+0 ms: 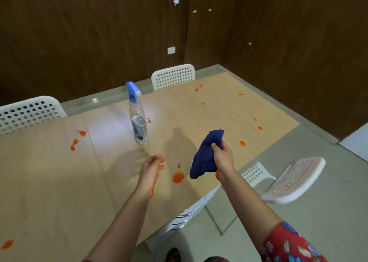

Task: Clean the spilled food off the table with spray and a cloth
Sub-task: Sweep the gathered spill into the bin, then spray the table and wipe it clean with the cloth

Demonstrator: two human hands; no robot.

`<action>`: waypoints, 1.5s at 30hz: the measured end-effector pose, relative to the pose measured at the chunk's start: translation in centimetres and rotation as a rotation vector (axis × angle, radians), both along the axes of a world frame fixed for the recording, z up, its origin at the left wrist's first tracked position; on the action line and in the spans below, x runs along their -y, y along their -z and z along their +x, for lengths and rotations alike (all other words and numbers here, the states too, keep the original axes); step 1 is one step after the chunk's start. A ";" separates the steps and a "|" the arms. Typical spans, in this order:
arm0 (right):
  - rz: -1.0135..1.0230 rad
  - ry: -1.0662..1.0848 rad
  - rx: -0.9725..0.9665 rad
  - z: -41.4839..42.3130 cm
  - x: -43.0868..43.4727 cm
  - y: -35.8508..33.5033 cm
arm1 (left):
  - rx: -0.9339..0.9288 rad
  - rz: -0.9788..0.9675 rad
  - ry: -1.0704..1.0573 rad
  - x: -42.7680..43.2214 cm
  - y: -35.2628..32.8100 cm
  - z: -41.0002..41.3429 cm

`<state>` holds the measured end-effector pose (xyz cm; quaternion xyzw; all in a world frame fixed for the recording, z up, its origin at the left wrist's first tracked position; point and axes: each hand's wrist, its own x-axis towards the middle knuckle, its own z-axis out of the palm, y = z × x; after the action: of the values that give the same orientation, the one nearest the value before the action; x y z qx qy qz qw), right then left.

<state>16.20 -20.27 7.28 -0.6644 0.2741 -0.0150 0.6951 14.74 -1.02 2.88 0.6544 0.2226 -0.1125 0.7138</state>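
Wood table (pixel 49 182) is dotted all over with orange spills (pixel 178 177), none wiped yet. Spray bottle (pixel 138 120) stands untouched mid-table. My right hand (pixel 224 158) grips the blue cloth (pixel 207 156); left hand (pixel 151 169) empty, fingers loose.

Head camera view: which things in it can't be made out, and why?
- Label on the clear plastic spray bottle with blue trigger: head view, too small and blurred to read.
- Light wooden table: head view, cut off by the left and bottom edges.
- Palm of the right hand: head view, hidden by the dark blue cloth it grips.
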 end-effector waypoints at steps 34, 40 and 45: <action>-0.191 -1.434 0.454 24.3 -12.5 1.8 | -0.142 0.480 -0.623 -4.3 3.1 8.8; -0.146 -1.254 0.456 23.7 -10.8 2.0 | -0.153 0.483 -0.564 -3.1 3.4 9.8; -0.031 -1.029 0.545 24.1 -7.9 -0.2 | -0.108 0.523 -0.412 -1.6 2.9 12.4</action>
<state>40.28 -12.40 7.44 -0.6945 -0.2731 0.1500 0.6485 27.12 0.54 -0.03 0.7498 0.4088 0.0606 0.5167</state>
